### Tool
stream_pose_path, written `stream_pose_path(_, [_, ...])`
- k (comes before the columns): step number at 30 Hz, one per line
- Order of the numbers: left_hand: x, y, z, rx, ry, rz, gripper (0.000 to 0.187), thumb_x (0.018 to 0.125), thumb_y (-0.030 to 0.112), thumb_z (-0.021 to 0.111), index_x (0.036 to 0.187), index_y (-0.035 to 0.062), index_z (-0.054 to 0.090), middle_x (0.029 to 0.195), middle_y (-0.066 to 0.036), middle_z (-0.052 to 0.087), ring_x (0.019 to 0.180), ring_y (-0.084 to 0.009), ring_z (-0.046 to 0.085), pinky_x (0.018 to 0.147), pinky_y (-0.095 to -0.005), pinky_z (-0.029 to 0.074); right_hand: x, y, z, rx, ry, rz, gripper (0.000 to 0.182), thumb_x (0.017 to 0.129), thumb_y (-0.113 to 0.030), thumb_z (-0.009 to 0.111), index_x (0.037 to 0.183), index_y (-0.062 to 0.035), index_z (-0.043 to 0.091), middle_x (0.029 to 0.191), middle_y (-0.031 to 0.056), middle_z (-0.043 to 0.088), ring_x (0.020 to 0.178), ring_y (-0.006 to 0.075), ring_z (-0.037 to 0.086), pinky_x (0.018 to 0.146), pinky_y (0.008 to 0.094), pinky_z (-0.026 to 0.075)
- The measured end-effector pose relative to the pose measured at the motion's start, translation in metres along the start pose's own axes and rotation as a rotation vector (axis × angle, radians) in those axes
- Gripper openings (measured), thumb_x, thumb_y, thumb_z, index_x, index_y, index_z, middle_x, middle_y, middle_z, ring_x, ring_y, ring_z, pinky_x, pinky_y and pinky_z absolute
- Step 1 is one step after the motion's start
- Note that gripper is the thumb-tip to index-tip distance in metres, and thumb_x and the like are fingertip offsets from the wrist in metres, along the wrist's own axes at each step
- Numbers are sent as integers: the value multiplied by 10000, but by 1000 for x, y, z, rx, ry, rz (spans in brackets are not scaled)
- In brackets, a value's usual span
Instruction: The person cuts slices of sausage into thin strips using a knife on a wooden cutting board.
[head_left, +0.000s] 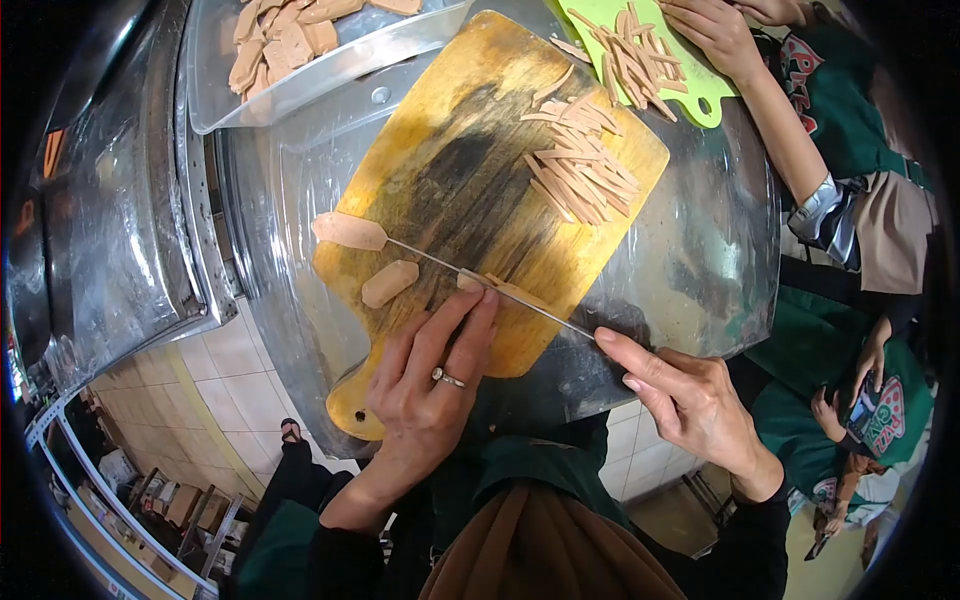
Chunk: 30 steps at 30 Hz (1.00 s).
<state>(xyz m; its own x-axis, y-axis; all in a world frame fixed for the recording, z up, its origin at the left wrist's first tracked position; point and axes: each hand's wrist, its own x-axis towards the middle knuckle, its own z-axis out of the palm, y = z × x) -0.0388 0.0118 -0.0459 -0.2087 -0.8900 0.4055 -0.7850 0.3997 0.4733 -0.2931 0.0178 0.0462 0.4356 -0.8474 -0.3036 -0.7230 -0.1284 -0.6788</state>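
Observation:
My right hand [690, 400] is closed on a knife [545, 313], its index finger stretched along the top of the thin blade. The blade crosses the lower part of a wooden cutting board [410, 140]. Beside the blade, the fingertips of my left hand [425, 375], which wears a ring, press on a small sausage piece [470, 281]. A longer sausage slice [349, 231] lies by the blade's far tip, and a shorter slice [390, 284] rests just below it. Thin sausage strips [585, 170] form a pile on the board's upper right.
At the top left stands a clear plastic tub [330, 60] holding sausage slices [290, 40]. A green cutting board [700, 95] carries more strips [635, 60], beside a co-worker's hand [715, 35]. Other people stand at the right. A metal appliance [110, 210] is at the left.

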Motion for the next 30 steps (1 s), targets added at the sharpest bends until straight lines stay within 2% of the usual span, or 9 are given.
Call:
stream_pose_path(6, [-1, -1, 0, 6, -4, -11, 410, 781, 41, 821, 1181, 111, 767, 1162, -12, 737, 873, -195, 682, 773, -293, 575, 0, 2, -4, -113, -69, 15, 666, 941, -39, 679, 1547, -260, 509, 1050, 95, 749, 581, 220, 580, 545, 379, 571])
stream_pose_path(9, [-1, -1, -1, -4, -22, -18, 411, 777, 38, 820, 1178, 111, 768, 1164, -12, 737, 874, -195, 683, 774, -292, 576, 9, 6, 5, -137, -35, -38, 686, 935, -32, 679, 1555, -261, 496, 899, 118, 723, 575, 224, 597, 536, 382, 569])
stream_pose_path(15, [1, 0, -1, 8, -20, -1, 413, 773, 20, 815, 1176, 95, 765, 1156, -20, 733, 889, -203, 687, 783, -299, 578, 18, 18, 20, -18, 55, -31, 676, 948, -9, 663, 1556, -254, 498, 749, 144, 662, 565, 261, 607, 546, 418, 539])
stream_pose_path(18, [0, 1, -1, 2, -14, -1, 412, 774, 8, 814, 1176, 82, 762, 1147, -28, 728, 895, -208, 690, 788, -306, 579, 23, 3, 10, 17, 24, 108, 496, 965, 6, 650, 1448, -99, 605, 925, 200, 728, 721, 318, 702, 698, 393, 560])
stream_pose_path(22, [0, 1, 0, -17, 13, 4, 407, 779, -8, 810, 1175, 70, 757, 1140, -39, 722, 893, -214, 692, 789, -313, 578, 13, 1, 5, 36, 33, 80, 492, 960, 1, 658, 1439, -106, 620, 1005, 173, 757, 703, 310, 693, 686, 390, 556])
stream_pose_path(25, [-2, 0, 1, -25, 24, 1, 393, 788, -14, 806, 1169, 68, 754, 1145, -43, 721, 894, -218, 696, 785, -315, 578, 1, 2, 7, 27, 47, 6, 592, 964, -38, 665, 1513, -233, 560, 1007, 120, 752, 577, 221, 567, 569, 394, 531])
stream_pose_path(30, [-1, 2, 1, -35, 24, -10, 378, 798, -15, 802, 1163, 67, 754, 1143, -39, 720, 910, -213, 695, 796, -322, 575, -7, 3, 9, -30, 55, -19, 616, 952, -36, 677, 1517, -248, 553, 1063, 78, 750, 576, 202, 540, 556, 368, 540])
